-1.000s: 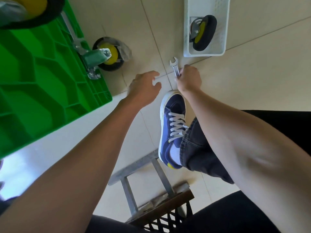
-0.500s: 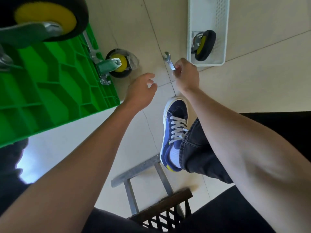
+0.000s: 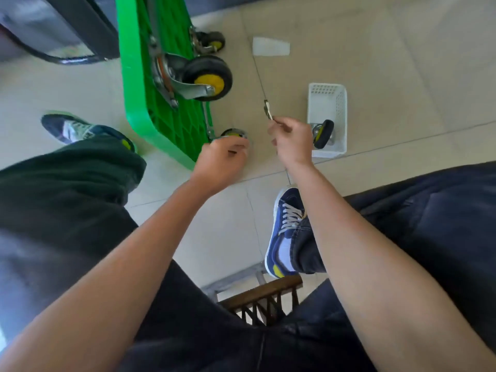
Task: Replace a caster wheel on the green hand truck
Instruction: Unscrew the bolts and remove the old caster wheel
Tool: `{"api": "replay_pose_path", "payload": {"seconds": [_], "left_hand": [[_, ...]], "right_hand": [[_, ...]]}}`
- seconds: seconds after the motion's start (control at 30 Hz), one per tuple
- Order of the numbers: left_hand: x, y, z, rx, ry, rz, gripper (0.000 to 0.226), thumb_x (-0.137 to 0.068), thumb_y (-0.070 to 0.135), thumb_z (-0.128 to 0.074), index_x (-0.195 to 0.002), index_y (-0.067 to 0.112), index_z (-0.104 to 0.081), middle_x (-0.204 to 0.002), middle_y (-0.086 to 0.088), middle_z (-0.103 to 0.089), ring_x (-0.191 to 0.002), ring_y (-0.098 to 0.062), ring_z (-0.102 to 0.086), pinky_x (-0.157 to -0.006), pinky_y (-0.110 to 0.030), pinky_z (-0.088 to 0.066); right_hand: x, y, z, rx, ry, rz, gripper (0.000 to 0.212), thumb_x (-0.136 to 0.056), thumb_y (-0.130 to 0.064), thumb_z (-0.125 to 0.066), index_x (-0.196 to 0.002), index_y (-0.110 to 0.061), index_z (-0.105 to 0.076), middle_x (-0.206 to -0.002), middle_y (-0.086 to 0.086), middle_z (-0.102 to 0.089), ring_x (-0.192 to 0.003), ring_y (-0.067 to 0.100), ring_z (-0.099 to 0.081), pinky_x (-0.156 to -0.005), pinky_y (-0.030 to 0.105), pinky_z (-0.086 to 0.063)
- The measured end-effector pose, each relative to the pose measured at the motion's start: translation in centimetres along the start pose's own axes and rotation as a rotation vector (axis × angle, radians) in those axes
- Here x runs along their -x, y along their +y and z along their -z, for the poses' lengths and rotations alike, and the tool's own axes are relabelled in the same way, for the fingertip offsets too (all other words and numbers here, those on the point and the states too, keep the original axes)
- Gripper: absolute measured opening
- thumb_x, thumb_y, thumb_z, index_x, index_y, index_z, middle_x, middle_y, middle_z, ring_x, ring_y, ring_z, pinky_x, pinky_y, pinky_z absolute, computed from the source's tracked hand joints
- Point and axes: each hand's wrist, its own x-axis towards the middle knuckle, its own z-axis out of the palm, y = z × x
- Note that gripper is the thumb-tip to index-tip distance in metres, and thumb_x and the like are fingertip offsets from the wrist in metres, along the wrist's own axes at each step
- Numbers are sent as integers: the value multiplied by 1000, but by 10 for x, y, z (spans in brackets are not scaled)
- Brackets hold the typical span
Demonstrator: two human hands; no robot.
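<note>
Beside the green hand truck [image 3: 139,84], the right hand [image 3: 291,140] pinches the wrench [image 3: 268,110], which should seat squarely on the nut while the left hand [image 3: 222,159], fingers curled, steadies the caster wheel [image 3: 233,133].

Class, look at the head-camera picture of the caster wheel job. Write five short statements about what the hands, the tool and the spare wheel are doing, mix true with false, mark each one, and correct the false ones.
1. The right hand holds a wrench. True.
2. The white basket holds a spare caster wheel. True.
3. The wrench is lying flat on the floor tiles. False: it is held in the right hand, above the floor.
4. The left hand is at the wheel nearest the person on the green hand truck. True.
5. The green hand truck stands upright on all its wheels. False: it is tipped on its side, with the wheels pointing sideways.
</note>
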Motion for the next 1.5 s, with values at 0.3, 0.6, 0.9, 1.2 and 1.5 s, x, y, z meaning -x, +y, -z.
{"api": "replay_pose_path", "payload": {"seconds": [0.3,0.6,0.9,1.2,1.5], "left_hand": [[75,44,74,-103,132,-225,30,-99,22,-61,-128,19,-69,-107,2,-72,-97,-13,-66,-91,-20,-50],[83,83,141,-257,285,-327,25,-99,24,-62,-122,22,-72,-103,8,-70,-96,-7,-65,-78,-1,-38],[46,57,179,-410,319,-202,27,-98,26,-61,-123,25,-71,-128,4,-68,-118,-15,-60,-98,-26,-41],[-10,27,200,-394,276,-194,38,-97,19,-60,-136,19,-64,-146,5,-55,-135,-15,-49,-116,-35,-40],[-21,3,196,-354,349,-379,36,-95,28,-59,-126,13,-71,-138,-7,-62,-124,-21,-60,-98,-44,-54]], "right_hand": [[60,-93,26,-10,-82,68,29,-94,-24,-72,-121,-14,-75,-96,0,-75,-74,8,-64,-74,21,-51],[89,-130,-7,-246,-279,-134,18,-90,-16,-76,-106,-8,-78,-72,1,-70,-60,13,-58,-53,21,-48],[83,-123,-41,-270,-374,-32,25,-94,-15,-72,-118,-17,-76,-93,-6,-78,-78,9,-67,-77,25,-60],[70,-131,-66,-301,-443,-231,19,-94,-11,-73,-111,-17,-74,-101,2,-78,-84,18,-77,-84,35,-63],[68,-144,-68,-344,-543,-276,27,-94,-5,-70,-121,-2,-70,-103,12,-78,-83,28,-77,-76,32,-64]]}}
